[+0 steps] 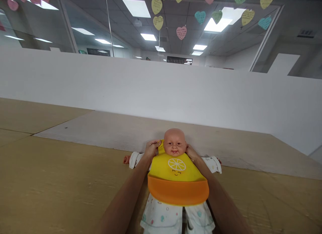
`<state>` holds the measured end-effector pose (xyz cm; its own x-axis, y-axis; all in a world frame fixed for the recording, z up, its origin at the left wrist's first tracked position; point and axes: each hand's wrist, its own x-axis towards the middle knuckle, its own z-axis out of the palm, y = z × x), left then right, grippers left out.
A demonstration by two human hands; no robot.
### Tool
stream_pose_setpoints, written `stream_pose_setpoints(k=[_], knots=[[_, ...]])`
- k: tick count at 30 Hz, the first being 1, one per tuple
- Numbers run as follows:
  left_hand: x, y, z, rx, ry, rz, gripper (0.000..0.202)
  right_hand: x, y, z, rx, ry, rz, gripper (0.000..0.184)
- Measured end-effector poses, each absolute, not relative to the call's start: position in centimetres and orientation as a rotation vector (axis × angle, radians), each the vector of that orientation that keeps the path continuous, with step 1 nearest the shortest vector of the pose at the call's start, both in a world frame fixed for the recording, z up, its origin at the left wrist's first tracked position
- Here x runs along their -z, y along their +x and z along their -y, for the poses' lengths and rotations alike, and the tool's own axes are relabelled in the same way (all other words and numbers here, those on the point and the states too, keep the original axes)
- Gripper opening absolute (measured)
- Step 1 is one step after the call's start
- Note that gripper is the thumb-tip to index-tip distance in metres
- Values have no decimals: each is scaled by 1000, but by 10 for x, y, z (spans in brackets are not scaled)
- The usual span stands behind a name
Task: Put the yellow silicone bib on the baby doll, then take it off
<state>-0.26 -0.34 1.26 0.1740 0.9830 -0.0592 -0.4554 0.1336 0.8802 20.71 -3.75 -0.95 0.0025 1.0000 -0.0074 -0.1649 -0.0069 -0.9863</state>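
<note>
Beside the doll point(174, 142), the left hand point(152, 149) pinches the yellow bib point(177, 179), apparently steadying one end; right hand point(192, 152), grip hidden, cannot tell

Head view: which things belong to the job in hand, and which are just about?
In hand:
- baby doll in patterned white clothes
- yellow-and-orange bib
- left hand, gripping the bib
- right hand, beside the doll's neck

Just about:
- heart-shaped notes
- ceiling lights
- white wall

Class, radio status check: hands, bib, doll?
Left hand pinching bib strap. Right hand beside doll's head, grip hidden. Bib over doll's front. Head between hands.
</note>
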Motion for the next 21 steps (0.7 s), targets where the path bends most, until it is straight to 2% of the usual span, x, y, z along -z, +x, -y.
stream_pose_setpoints(k=[7,10,13,21], knots=[[-12,-3,3,-1254,797,-747,24,-15,192,54,-1414,-1064,895,27],[-11,-3,0,-1307,750,-656,34,-21,188,58,-1423,-1068,908,22],[-7,-5,-4,-1313,708,-557,44,-22,189,58,-1366,-1076,955,24],[-2,-8,-8,-1212,690,-498,41,-9,195,51,-1337,-1045,937,27]])
